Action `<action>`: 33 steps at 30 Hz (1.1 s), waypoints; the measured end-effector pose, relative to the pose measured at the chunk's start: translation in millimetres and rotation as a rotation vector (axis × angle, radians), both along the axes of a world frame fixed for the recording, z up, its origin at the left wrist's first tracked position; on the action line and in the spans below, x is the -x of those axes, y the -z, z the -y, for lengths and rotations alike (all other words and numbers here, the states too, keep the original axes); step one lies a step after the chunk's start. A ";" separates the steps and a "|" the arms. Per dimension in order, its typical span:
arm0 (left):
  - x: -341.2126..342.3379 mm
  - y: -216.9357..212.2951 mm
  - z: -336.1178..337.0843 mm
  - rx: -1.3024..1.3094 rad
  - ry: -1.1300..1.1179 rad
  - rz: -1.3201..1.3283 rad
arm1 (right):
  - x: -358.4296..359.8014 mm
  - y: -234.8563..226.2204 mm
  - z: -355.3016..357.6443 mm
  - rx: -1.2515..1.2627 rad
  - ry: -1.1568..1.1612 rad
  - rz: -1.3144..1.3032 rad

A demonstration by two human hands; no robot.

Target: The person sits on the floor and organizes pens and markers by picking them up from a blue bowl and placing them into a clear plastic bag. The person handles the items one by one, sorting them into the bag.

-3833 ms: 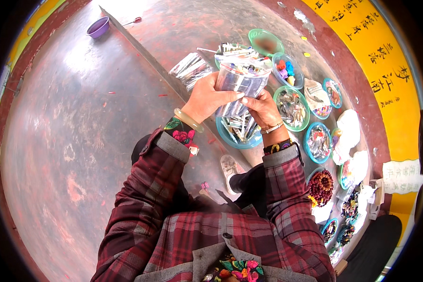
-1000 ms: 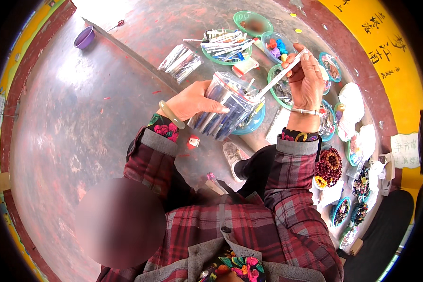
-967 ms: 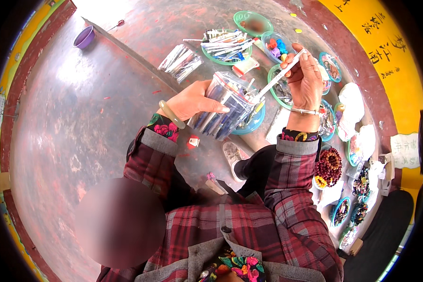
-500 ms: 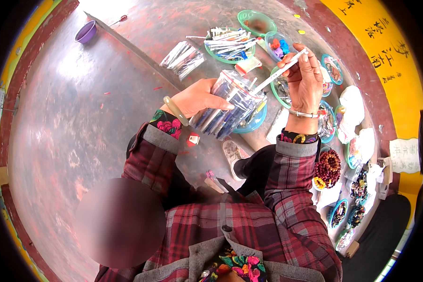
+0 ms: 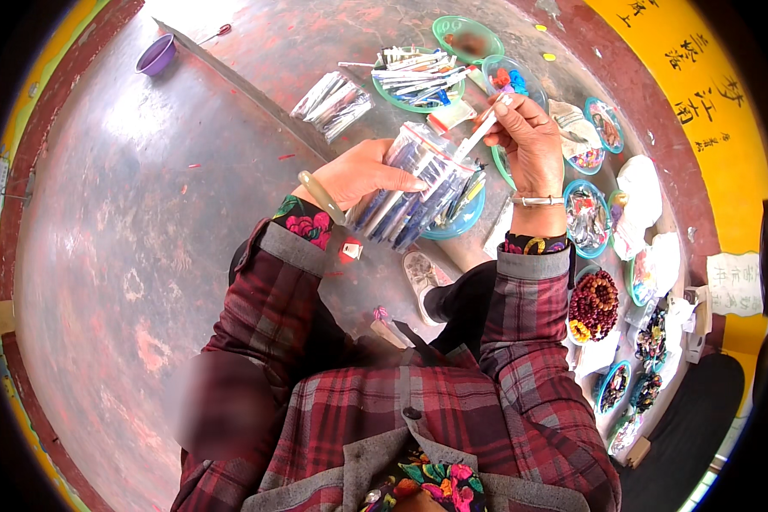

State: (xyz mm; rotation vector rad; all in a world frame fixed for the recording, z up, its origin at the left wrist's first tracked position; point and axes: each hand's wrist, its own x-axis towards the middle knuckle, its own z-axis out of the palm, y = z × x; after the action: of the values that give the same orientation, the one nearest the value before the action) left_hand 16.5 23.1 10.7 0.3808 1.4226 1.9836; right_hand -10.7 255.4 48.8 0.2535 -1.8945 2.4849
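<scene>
My left hand [image 5: 366,177] is closed round a clear zip bag [image 5: 414,175] packed with several pens, blue and white. Its thumb lies across the front of the bag. My right hand [image 5: 526,141] pinches a white pen [image 5: 476,139] near its upper end, and the pen slants down so its lower end is at the bag's mouth. Whether the tip is inside the bag is hard to tell. Partly behind the bag sits a blue basin [image 5: 462,224] with more pens in it.
Beyond my hands, a green basin [image 5: 420,104] is heaped with pens, beside another filled bag of pens [image 5: 331,106]. Small baskets, among them one of trinkets [image 5: 587,218], and dark red beads [image 5: 595,305] line my right. A purple basin [image 5: 155,55] stands far left.
My right hand has come down and left with the white pen, bringing it lower at the bag's mouth. The left hand still holds the bag in nearly the same place.
</scene>
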 end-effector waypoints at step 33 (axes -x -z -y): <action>4.0 1.5 5.0 -0.185 -0.212 0.067 | -11.1 5.7 35.2 -0.507 0.044 -0.385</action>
State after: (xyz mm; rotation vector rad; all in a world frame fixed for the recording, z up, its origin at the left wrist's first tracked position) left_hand 12.5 18.1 9.2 0.2488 1.2861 2.2866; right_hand 0.4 220.2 43.1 0.6292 -2.2645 1.7197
